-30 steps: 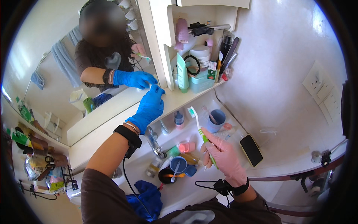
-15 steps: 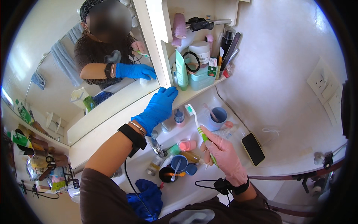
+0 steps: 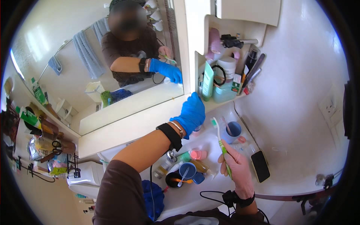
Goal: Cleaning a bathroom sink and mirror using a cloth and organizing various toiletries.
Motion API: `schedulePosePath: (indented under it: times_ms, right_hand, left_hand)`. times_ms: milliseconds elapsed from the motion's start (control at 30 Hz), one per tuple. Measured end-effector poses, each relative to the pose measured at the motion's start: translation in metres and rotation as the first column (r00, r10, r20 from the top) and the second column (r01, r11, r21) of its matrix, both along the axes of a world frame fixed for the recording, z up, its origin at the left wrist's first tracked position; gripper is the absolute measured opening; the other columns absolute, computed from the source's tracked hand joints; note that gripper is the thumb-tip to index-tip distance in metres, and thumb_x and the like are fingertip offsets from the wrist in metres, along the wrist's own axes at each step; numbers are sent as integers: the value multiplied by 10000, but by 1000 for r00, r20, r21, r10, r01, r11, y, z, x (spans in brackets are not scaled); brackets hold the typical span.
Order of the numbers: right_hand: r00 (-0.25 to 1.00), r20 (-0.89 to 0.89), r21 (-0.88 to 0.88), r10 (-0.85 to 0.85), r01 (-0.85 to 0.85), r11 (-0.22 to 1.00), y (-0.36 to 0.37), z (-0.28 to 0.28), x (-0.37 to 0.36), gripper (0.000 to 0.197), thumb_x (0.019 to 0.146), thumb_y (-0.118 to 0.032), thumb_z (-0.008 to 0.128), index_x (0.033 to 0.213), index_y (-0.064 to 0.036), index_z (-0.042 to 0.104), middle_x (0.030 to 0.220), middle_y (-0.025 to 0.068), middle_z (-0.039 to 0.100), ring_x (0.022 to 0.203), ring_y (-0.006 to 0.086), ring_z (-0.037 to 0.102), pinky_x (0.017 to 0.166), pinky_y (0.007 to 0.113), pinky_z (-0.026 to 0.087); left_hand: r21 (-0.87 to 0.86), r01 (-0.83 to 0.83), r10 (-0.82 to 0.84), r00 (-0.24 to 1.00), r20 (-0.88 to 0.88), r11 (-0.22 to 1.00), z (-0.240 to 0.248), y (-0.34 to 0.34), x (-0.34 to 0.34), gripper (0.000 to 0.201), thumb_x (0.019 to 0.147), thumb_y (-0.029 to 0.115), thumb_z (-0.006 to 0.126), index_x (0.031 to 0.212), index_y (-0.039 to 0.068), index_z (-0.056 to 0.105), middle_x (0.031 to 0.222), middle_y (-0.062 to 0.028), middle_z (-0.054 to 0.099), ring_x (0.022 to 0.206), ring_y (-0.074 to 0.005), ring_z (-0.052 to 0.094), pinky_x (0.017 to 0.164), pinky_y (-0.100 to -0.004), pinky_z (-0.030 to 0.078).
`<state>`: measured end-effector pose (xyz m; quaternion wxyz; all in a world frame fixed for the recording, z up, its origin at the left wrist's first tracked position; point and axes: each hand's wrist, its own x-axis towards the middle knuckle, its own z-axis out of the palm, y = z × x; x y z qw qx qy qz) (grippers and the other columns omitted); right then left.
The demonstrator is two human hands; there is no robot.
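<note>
My left hand (image 3: 192, 114), in a blue glove, presses with curled fingers on the white ledge (image 3: 150, 117) at the mirror's lower right corner. Its fingertips are hidden from above; the mirror (image 3: 82, 123) shows something small and white beneath them. In a pink glove, my right hand (image 3: 239, 168) is closed around the green handle of a toothbrush (image 3: 222, 146). The brush's white and green head points up and away, in front of a blue cup (image 3: 233, 129) that has another toothbrush in it.
A shelf on the right holds a green tube (image 3: 207, 82), a white jar (image 3: 227, 66) and several bottles. Below lie a phone (image 3: 260, 166), a pink bottle (image 3: 198, 154), a blue cup (image 3: 187, 170), a black cup (image 3: 173, 180) and a dark blue cloth (image 3: 153, 197). A cable hangs by my left arm.
The whole view has shifted, with things now further right. My left hand's fingers have drawn in from stretched to curled at the ledge. My right hand keeps hold of the toothbrush.
</note>
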<state>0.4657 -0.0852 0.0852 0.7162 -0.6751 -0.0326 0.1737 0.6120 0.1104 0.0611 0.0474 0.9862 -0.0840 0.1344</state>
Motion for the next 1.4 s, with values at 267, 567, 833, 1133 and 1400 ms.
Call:
schedulePosePath:
  times_ms: [267,567,833,1133,1400]
  right_hand:
    - [999,51,6,-12,12,1000,7,4,-4,356,881,-54,421,1228,-62,499,742,44,552,499,73,471,431,182,359]
    - [998,61,-12,32,-31,999,15,7,-1,376,874,-45,414,1243,-63,483,755,52,548,509,83,473,446,189,367]
    - [981,196,-64,-8,20,998,5,0,-12,370,874,-37,421,1240,-43,476,811,70,585,632,109,535,560,208,418]
    - [960,235,-727,149,72,682,-67,-56,14,344,818,-65,480,1157,-44,532,1046,95,547,700,121,523,613,243,434]
    - [877,473,-810,86,394,434,-89,-209,1,252,803,-78,508,1046,-27,548,866,208,581,807,358,571,694,414,452]
  left_hand:
    - [-97,125,-129,991,-32,987,3,13,-6,281,633,71,570,873,-54,494,907,-191,453,766,-300,524,634,-372,481]
    - [-15,218,-218,976,28,976,12,42,-13,411,648,97,567,1020,-56,483,947,-205,444,818,-330,493,666,-391,453]
    - [15,236,-236,971,-30,972,6,94,-39,375,697,38,488,1066,-25,518,962,-222,458,865,-348,499,755,-401,426]
    - [-844,-49,-184,968,-173,535,125,127,-152,393,831,47,498,1219,-4,449,1077,-80,538,935,-166,539,826,-274,437]
    - [-956,-289,-432,871,-236,-59,90,113,-234,483,830,148,550,1257,-17,396,1166,-120,513,1049,-211,513,936,-321,386]
